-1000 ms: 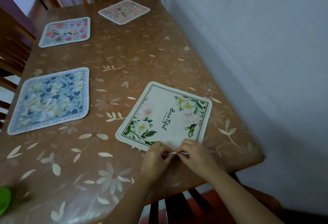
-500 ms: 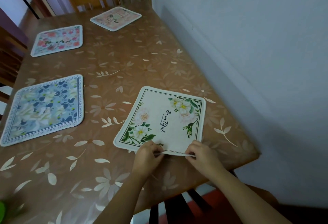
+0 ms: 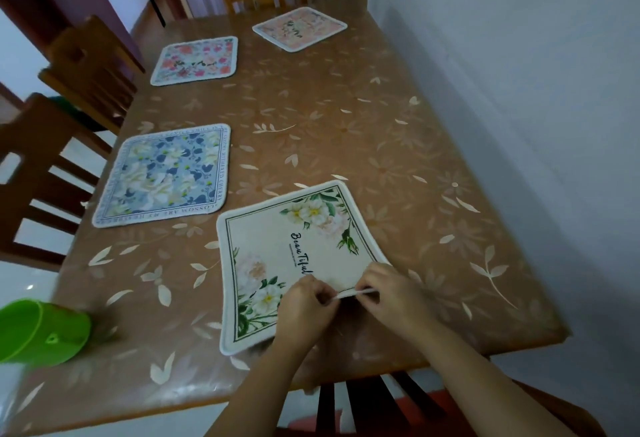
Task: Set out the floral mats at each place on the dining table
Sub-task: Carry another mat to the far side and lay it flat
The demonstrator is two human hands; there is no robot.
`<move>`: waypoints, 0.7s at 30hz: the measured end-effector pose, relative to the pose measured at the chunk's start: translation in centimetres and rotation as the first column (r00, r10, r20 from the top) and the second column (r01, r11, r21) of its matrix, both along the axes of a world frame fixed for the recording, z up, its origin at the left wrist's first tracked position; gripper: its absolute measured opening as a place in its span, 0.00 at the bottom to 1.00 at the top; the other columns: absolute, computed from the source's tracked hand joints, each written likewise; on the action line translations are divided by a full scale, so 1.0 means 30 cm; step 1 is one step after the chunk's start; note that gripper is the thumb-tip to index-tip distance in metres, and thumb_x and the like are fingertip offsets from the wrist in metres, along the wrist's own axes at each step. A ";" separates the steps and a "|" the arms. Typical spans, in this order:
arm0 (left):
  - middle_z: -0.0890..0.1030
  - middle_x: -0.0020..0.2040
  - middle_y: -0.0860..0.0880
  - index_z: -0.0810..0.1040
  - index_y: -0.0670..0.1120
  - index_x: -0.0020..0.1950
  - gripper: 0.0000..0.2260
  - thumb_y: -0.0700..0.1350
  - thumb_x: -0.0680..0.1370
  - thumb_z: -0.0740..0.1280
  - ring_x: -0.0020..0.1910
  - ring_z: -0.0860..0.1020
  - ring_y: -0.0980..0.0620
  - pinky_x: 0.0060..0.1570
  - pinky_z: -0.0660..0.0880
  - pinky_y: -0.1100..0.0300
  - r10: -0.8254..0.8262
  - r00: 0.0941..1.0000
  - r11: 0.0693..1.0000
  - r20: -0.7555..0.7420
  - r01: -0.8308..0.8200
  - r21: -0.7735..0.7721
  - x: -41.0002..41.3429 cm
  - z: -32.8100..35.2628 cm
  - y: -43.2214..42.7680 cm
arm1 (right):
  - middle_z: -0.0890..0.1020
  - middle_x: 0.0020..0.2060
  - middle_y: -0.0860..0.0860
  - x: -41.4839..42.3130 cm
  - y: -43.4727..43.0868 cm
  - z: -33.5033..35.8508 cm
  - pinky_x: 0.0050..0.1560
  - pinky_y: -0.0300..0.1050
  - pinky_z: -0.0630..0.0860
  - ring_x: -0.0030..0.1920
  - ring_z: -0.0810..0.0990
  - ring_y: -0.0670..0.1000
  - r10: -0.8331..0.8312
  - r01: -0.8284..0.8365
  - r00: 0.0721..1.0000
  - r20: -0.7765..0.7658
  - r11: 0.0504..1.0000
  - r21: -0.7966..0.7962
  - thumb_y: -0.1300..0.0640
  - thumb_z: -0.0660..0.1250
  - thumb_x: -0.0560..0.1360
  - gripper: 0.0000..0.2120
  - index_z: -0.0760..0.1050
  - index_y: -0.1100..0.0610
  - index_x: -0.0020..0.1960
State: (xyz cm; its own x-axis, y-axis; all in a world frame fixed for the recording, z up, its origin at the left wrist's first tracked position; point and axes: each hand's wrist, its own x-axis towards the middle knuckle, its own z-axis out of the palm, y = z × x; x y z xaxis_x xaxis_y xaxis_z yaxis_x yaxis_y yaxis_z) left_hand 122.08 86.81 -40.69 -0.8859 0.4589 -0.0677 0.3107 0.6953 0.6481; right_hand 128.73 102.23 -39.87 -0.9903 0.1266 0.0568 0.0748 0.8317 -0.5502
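Both my hands pinch the near edge of the white floral mat: left hand and right hand side by side, fingers curled on the hem, which is lifted a little off the table. Since a moment ago the mat has swung round under my grip, so I judge I am squaring it to this seat. Three other mats lie beyond my hands: the blue mat ahead-left, the red-flowered mat and the peach mat farther off. This looks like the last place.

Both hands pinching white floral mat near edge, dining table
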 end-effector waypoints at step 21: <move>0.74 0.35 0.56 0.76 0.52 0.36 0.08 0.39 0.69 0.71 0.36 0.74 0.56 0.35 0.69 0.69 0.052 0.999 0.993 0.001 -0.052 0.111 -0.007 0.054 -0.136 | 0.76 0.42 0.49 -0.055 0.048 0.029 0.44 0.40 0.73 0.44 0.75 0.48 -0.038 0.045 0.998 0.059 0.991 -0.122 0.63 0.67 0.71 0.03 0.77 0.57 0.42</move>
